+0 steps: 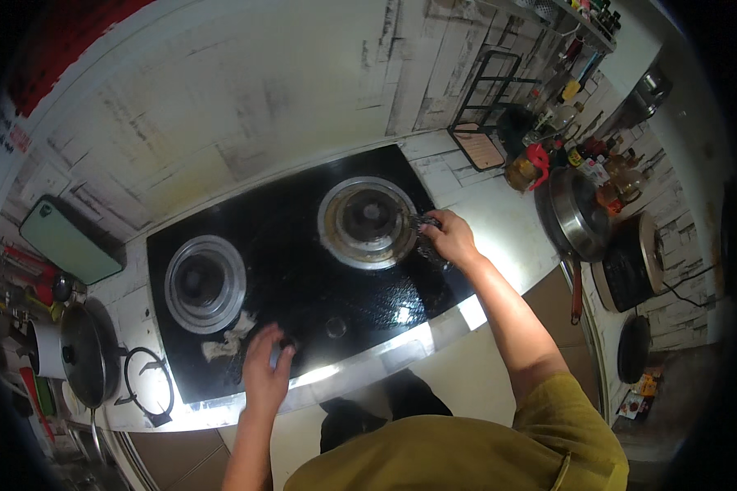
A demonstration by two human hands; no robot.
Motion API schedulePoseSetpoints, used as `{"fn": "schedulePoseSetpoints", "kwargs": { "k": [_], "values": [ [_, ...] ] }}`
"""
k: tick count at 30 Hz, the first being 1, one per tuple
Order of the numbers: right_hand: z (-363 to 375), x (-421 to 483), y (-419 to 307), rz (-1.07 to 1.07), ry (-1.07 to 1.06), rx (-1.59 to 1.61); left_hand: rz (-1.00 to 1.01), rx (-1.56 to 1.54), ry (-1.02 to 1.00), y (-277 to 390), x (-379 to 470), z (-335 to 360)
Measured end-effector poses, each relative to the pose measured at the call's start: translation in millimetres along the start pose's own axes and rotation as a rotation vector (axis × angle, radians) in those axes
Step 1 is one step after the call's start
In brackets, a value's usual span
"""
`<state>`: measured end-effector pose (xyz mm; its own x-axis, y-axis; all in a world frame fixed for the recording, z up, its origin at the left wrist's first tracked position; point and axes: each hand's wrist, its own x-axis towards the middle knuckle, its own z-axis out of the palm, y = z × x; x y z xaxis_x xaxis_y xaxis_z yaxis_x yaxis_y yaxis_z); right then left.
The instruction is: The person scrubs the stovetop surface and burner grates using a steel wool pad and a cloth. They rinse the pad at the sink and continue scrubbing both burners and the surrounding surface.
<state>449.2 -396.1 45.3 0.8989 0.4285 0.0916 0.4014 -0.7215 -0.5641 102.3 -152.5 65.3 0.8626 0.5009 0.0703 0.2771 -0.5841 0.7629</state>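
Note:
A black glass gas cooktop (282, 270) lies before me, with wet streaks at its right front. My right hand (451, 236) grips a dark, mesh-like scouring pad (427, 221) at the right edge of the right burner (368, 222), whose metal ring is stained brown. My left hand (269, 365) hovers or rests at the front left of the cooktop, thumb and fingers apart, by a dark control knob (287, 344) partly behind the fingers. A crumpled pale cloth or tissue (224, 345) lies between that hand and the left burner (206, 284).
A black pan support (171, 393) and a lidded pan (89, 355) stand left of the cooktop. A green cutting board (70, 242) leans behind them. On the right are a red-lidded jar (524, 170), a steel-lidded pan (574, 215), bottles and a dark rack (488, 92).

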Motion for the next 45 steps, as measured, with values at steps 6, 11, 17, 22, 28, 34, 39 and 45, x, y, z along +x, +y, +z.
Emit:
{"fn": "schedulePoseSetpoints", "kwargs": {
  "k": [6,11,17,22,28,34,39,45],
  "values": [
    [42.2,102.6,14.7,-0.146,-0.260,-0.275,-0.147,0.527,-0.190,-11.3,131.5,71.5],
    [69.9,149.9,8.2,-0.275,-0.287,-0.346,-0.369,0.671,-0.360,-8.4,175.0,84.5],
    [106.0,192.2,-7.8,-0.535,-0.314,-0.346,-0.364,0.697,-0.409,-3.8,178.2,84.1],
    [133.9,207.0,-50.1,-0.750,-0.435,-0.402,-0.341,0.695,-0.394,-1.2,179.2,85.9],
    [137.9,199.2,-62.4,-0.735,-0.459,-0.440,-0.348,0.691,-0.370,-4.8,181.9,86.6],
    [110.2,201.1,-49.2,-0.501,-0.461,-0.546,-0.357,0.677,-0.375,-2.9,178.4,86.5],
    [153.9,189.3,-96.2,-0.831,-0.544,-0.570,-0.366,0.681,-0.396,-3.0,180.3,86.0],
    [126.3,206.4,-63.1,-0.670,-0.470,-0.582,-0.371,0.675,-0.392,-2.2,181.2,84.6]
  ]
}}
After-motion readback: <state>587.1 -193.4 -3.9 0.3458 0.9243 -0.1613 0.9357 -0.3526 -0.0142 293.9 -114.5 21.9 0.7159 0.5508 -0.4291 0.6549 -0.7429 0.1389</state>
